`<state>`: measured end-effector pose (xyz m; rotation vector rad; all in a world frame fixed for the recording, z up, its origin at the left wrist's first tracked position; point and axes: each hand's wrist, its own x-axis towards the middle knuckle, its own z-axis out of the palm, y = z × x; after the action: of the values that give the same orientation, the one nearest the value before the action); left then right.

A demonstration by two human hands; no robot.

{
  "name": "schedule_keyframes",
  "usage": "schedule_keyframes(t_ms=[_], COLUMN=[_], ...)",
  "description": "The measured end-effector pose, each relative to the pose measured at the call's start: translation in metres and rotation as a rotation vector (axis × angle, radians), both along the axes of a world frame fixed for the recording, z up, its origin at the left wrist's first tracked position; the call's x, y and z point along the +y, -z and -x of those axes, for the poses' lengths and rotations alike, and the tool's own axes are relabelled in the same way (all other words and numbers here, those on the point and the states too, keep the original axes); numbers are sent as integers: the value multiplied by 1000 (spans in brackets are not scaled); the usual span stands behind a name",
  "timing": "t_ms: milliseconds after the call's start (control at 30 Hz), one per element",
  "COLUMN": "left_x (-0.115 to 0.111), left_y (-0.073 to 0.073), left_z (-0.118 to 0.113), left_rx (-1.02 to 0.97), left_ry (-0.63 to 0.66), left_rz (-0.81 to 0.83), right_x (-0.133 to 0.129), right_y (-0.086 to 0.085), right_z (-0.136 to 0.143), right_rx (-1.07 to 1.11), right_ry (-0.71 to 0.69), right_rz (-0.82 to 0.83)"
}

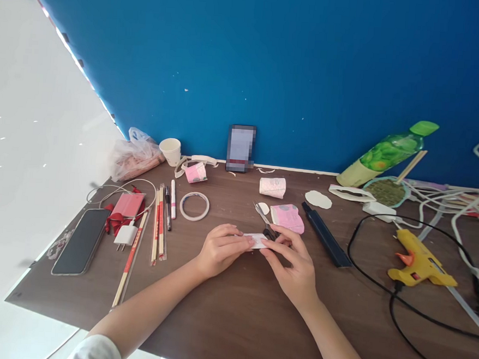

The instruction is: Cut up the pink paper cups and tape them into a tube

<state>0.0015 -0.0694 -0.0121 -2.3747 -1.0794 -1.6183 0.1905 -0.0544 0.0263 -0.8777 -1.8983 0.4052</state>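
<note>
At the centre of the frame, slightly below the middle, a small white piece (255,240) is held between the left hand (223,249) and the right hand (293,265). Its left end is pinched by the left fingers, which are nearly closed; its right end is gripped by the right fingertips, the hand being partly curled. Just beyond the right hand, the scissors (264,218) are positioned beside a flattened pink piece (288,218). Farther back, a pale pink cup (272,187) is laid on its side.
</note>
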Motion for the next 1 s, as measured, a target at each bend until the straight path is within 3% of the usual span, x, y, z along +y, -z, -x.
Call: schedule_keyframes(t_ms=[300, 1000], left_x=[-1, 0], left_y=[-7, -9], left_z=[-1, -1], left_rx=[-18, -39], left_ry=[17, 67], left_rz=[23, 46], right_x=[-2, -3], right_y=[2, -4], right_z=[-1, -2], right_rx=[53, 1], right_ry=[-4, -9], right_rz=[123, 76])
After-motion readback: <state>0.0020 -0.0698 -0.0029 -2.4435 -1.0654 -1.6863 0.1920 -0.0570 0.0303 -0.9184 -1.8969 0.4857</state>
